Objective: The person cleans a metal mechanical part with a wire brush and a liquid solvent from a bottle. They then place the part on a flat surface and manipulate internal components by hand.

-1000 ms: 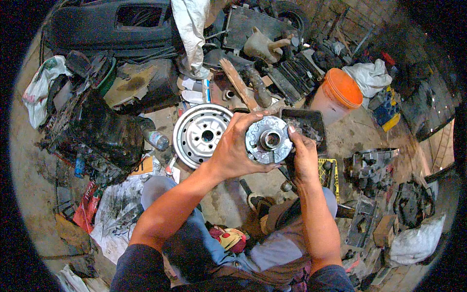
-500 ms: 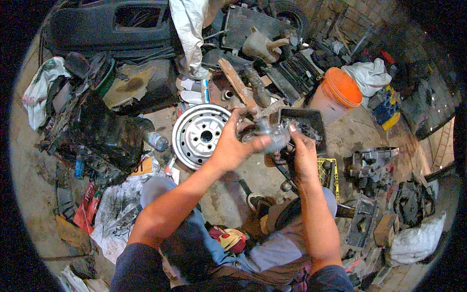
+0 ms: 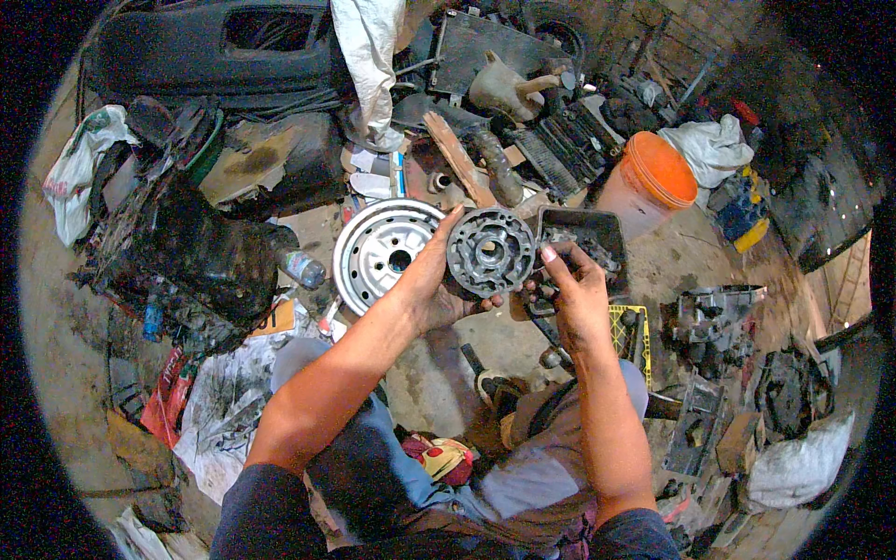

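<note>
My left hand (image 3: 429, 289) is wrapped round a round grey metal part (image 3: 490, 247), whose face shows a ribbed ring and a central hole. Just to the right, my right hand (image 3: 579, 294) has its fingers curled and thumb raised beside the part's edge; what it grips, if anything, is unclear. Behind it a dark square bin (image 3: 602, 229) holds dark metal bits. A silver steel wheel (image 3: 364, 238) lies left of the part, partly behind my left hand.
An orange bucket (image 3: 663, 168), wood plank (image 3: 453, 154), plastic bottle (image 3: 303, 268), yellow crate (image 3: 631, 327) and greasy car parts (image 3: 714, 317) crowd round me. Beyond stand a white-trousered leg or hanging cloth (image 3: 369, 70), a radiator (image 3: 481, 42) and a black dashboard panel (image 3: 168, 47).
The round part has been turned over from its smoother face to the ribbed one and shifted slightly left. My left hand now supports it lower; my right fingers have moved off its top rim.
</note>
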`<state>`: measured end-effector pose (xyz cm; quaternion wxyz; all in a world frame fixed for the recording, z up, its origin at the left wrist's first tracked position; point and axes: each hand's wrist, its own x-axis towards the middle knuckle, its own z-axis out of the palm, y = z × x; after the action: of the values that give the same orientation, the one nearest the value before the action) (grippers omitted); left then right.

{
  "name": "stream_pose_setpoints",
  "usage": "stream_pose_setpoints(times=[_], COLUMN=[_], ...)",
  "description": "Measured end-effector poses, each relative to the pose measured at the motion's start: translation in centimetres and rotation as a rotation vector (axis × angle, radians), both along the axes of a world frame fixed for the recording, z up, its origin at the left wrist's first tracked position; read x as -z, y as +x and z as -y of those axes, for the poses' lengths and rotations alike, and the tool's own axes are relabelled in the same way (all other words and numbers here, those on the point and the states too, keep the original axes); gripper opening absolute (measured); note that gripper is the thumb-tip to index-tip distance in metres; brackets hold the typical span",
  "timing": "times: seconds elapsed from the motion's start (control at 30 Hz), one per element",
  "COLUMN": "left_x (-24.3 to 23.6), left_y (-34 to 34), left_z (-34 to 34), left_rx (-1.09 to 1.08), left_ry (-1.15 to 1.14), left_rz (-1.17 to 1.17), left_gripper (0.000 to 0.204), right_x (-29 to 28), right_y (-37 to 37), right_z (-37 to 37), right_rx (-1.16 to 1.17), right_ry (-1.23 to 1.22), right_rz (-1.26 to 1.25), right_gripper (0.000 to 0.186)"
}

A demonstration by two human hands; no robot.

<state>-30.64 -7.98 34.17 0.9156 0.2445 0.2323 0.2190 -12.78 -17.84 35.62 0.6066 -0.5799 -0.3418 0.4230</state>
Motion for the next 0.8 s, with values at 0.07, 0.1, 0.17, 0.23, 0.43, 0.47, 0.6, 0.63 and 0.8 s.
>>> stream_pose_setpoints(times=[0.07, 0.1, 0.17, 0.23, 0.43, 0.47, 0.6, 0.63, 0.8], left_x=[0.1, 0.0, -0.5, -1.3, -1.1, -1.1, -0.9, -0.8, -1.4], left_y=[0.0, 0.0, 0.0, 0.1, -0.1, -0.1, 0.0, 0.0, 0.8], left_z=[-0.1, 0.0, 0.2, 0.5, 0.3, 0.4, 0.3, 0.2, 0.7], left_rx=[0.018, 0.02, 0.007, -0.02, 0.058, 0.057, 0.092, 0.11, 0.1], left_ry=[-0.005, -0.002, -0.015, -0.053, 0.004, 0.003, 0.036, 0.054, 0.005], left_rz=[0.011, 0.015, -0.007, -0.061, -0.038, -0.032, 0.032, 0.059, 0.068], left_gripper=[0.067, 0.068, 0.068, 0.069, 0.072, 0.072, 0.073, 0.073, 0.07], right_x=[0.0, -0.1, -0.3, -0.2, 0.0, -0.2, -0.5, -0.3, -0.4], right_y=[0.0, -0.1, -0.1, 0.0, 0.1, 0.0, -0.3, -0.2, 0.0], right_z=[0.0, 0.0, 0.0, 0.0, 0.0, 0.0, 0.0, 0.0, 0.5], right_rx=[-0.014, -0.018, -0.024, -0.024, -0.02, -0.017, -0.014, -0.016, 0.055], right_ry=[0.006, 0.014, 0.023, 0.017, 0.015, 0.014, 0.03, 0.038, 0.052], right_rz=[0.015, 0.018, 0.028, 0.039, 0.016, 0.011, 0.01, 0.015, 0.1], right_gripper=[0.024, 0.024, 0.024, 0.024, 0.022, 0.022, 0.022, 0.022, 0.025])
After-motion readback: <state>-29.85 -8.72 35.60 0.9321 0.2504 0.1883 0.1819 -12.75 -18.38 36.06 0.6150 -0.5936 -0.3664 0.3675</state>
